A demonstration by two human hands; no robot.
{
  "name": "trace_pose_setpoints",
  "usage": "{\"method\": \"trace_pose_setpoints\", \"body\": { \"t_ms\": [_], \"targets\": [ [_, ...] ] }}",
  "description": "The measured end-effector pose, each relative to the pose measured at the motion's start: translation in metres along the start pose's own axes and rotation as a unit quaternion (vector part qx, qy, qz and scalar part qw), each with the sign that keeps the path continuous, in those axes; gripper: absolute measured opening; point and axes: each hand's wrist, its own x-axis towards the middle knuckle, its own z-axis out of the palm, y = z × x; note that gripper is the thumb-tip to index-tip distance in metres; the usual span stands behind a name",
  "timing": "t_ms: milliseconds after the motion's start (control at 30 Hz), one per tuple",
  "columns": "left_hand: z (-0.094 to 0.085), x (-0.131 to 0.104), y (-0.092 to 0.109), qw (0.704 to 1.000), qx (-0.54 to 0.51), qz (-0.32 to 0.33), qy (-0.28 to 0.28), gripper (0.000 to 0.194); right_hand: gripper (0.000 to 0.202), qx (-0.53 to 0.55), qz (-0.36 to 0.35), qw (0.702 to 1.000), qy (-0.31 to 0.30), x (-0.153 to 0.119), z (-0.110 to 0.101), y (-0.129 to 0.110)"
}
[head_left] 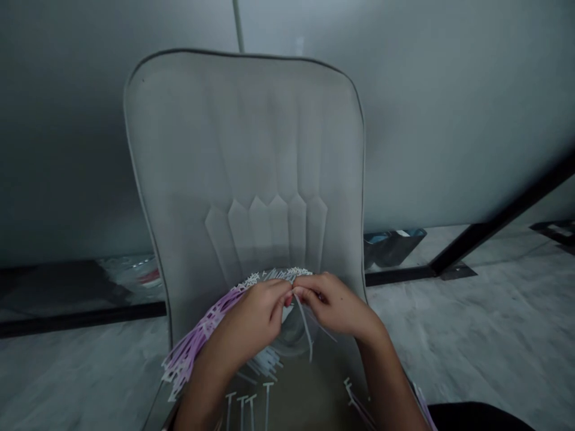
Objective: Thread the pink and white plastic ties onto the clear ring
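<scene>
My left hand [258,311] and my right hand [335,302] meet fingertip to fingertip above the chair seat, both closed in a pinch. A thin translucent plastic strip [307,329] hangs down from where the fingertips meet; its upper end is hidden by the fingers. Below and behind the hands sits a round clear container [291,344]. Beside my left forearm lies a thick bundle of purple strips with white ends [202,329]. Whitish strips [265,362] stick out under my left wrist.
The grey padded chair [251,143] has its backrest facing me. Several loose T-ended strips [251,404] lie on the near seat, with a few more [353,395] by my right forearm. A dark bag [393,246] and a black metal bar [503,212] are behind, at right.
</scene>
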Motion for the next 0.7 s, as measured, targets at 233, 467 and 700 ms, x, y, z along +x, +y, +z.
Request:
{"method": "trace_pose_setpoints", "body": {
  "t_ms": [233,467,700],
  "targets": [
    [0.004,0.001,-0.002,1.0,-0.003,-0.007,-0.004,0.022,0.03,0.062,0.007,0.998,-0.006,-0.001,-0.003,0.009],
    [-0.007,0.0,0.002,0.998,-0.059,-0.003,0.015,0.018,0.032,0.11,-0.006,0.994,-0.019,-0.005,-0.007,0.009],
    [-0.012,-0.003,-0.005,0.99,-0.092,-0.016,0.109,0.015,0.032,0.124,-0.034,0.992,-0.013,-0.003,-0.006,-0.002]
  ]
}}
